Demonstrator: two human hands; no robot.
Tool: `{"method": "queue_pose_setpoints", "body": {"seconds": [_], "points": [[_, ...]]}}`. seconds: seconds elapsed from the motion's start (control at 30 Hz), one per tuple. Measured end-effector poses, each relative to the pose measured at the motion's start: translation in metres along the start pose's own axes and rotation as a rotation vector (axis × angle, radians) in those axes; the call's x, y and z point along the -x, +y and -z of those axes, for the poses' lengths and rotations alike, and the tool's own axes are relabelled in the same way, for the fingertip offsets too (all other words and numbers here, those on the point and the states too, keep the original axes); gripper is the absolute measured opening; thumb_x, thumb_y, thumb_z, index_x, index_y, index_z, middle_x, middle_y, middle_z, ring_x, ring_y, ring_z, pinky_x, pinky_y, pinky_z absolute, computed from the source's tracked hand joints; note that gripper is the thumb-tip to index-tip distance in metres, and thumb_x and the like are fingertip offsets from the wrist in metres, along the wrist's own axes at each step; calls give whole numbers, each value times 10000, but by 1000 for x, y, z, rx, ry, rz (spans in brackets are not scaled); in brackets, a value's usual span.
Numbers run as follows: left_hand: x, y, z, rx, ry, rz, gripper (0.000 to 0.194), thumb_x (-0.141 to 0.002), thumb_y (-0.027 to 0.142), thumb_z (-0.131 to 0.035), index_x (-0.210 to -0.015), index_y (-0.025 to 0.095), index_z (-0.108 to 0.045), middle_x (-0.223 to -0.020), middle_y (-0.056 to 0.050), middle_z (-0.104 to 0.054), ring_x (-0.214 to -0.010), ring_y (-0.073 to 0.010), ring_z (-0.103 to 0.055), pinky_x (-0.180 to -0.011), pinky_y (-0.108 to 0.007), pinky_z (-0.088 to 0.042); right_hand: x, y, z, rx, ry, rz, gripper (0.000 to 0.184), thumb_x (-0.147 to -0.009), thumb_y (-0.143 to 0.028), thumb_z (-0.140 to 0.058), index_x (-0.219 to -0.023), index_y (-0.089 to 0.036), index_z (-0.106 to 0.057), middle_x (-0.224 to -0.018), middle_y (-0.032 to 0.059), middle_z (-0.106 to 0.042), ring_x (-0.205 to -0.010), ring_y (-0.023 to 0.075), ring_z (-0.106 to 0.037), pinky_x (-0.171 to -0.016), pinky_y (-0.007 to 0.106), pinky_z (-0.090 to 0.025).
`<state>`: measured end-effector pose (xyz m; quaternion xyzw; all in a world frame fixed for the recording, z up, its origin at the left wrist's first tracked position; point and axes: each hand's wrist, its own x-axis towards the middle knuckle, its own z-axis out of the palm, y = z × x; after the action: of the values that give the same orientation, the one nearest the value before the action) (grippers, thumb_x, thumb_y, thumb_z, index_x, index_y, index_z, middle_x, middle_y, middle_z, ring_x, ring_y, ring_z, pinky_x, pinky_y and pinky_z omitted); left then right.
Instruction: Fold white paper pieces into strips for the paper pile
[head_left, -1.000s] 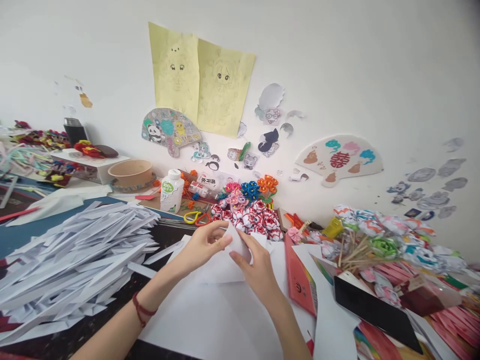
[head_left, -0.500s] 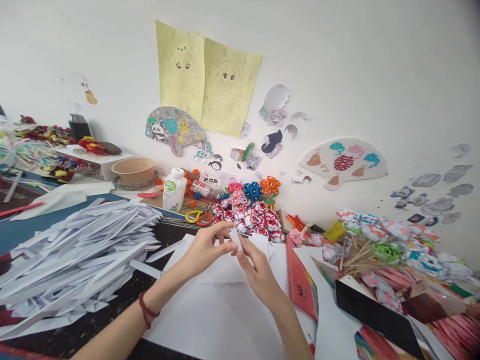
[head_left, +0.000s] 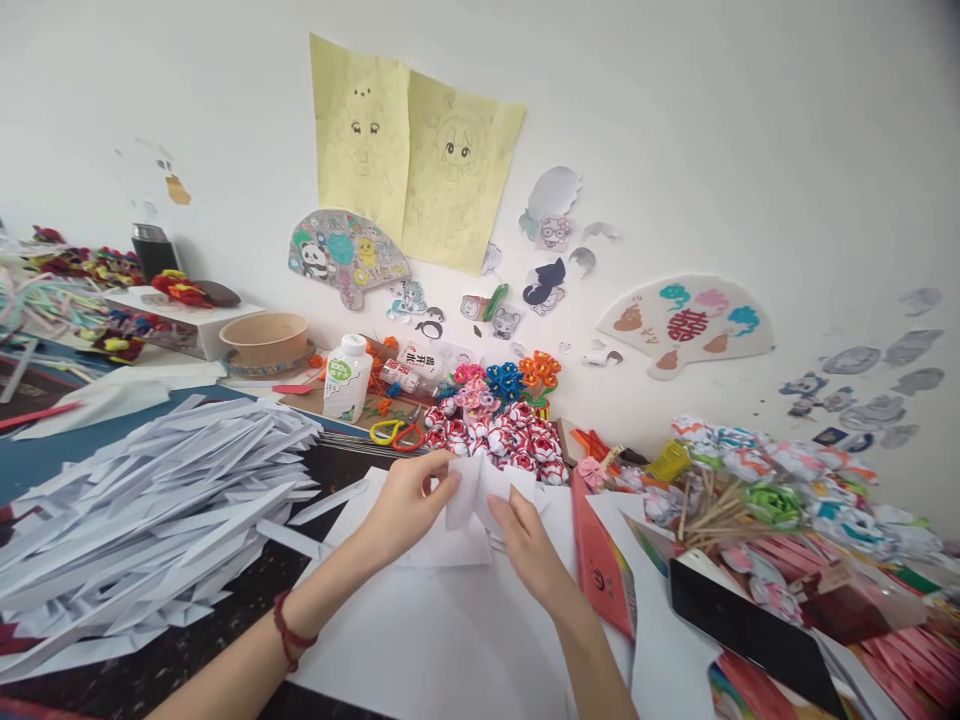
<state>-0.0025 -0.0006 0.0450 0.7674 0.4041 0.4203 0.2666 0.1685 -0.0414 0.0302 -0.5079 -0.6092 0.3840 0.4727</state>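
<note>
A small creased piece of white paper (head_left: 466,492) is held up between my two hands, its halves spread apart at a fold. My left hand (head_left: 411,497) pinches its left edge between thumb and fingers. On the opposite edge, my right hand (head_left: 527,540) grips it with thumb and forefinger. Below them lie larger white paper sheets (head_left: 420,640), with a smaller white sheet (head_left: 442,548) on top. A red cord bracelet (head_left: 289,632) circles my left wrist.
A heap of white paper strips (head_left: 150,520) covers the left side. Behind my hands are scissors (head_left: 397,433), a white bottle (head_left: 346,380) and red-white paper flowers (head_left: 510,440). To the right lie a red packet (head_left: 600,560), a black phone (head_left: 754,635) and wooden sticks (head_left: 709,510).
The small paper was folded narrow between my fingers half a second ago; now it is opened out. My right hand has shifted slightly right and down, away from the left.
</note>
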Motion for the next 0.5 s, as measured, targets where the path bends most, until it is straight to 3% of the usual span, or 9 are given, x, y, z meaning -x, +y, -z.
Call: {"method": "queue_pose_setpoints", "body": {"seconds": [0.13, 0.27, 0.37, 0.5], "points": [[0, 4, 4, -53, -108, -54, 206, -831, 237, -446, -721, 159, -601, -633, 18, -562, -604, -114, -486, -577, -214, -364, -6, 0, 9, -74, 8, 9, 382, -843, -419, -519, -1138, -194, -612, -1029, 73, -664, -912, 232, -604, -736, 310, -488], [0, 5, 4, -34, -99, -13, 215, -829, 295, -471, -742, 160, -615, -651, 9, -580, -614, -123, -497, -571, -215, -362, -7, 0, 12, -114, 31, -28, 345, -777, -420, -610, -967, -147, -701, -844, 77, -692, -735, 217, -617, -594, 281, -476], [-1, 5, 3, 40, -99, -7, 203, -816, 334, -514, -822, 176, -641, -761, -3, -646, -689, -138, -543, -590, -213, -367, -6, 0, 10, -163, -4, -59, 307, -756, -395, -643, -900, -135, -721, -810, 75, -698, -702, 201, -612, -588, 274, -467], [-1, 3, 4, 95, -92, 29, 200, -807, 329, -534, -780, 170, -651, -783, -8, -674, -723, -152, -570, -594, -218, -359, -5, 0, 9, -233, -13, -76, 263, -732, -372, -675, -835, -136, -726, -775, 71, -703, -688, 192, -615, -602, 273, -469]]}}
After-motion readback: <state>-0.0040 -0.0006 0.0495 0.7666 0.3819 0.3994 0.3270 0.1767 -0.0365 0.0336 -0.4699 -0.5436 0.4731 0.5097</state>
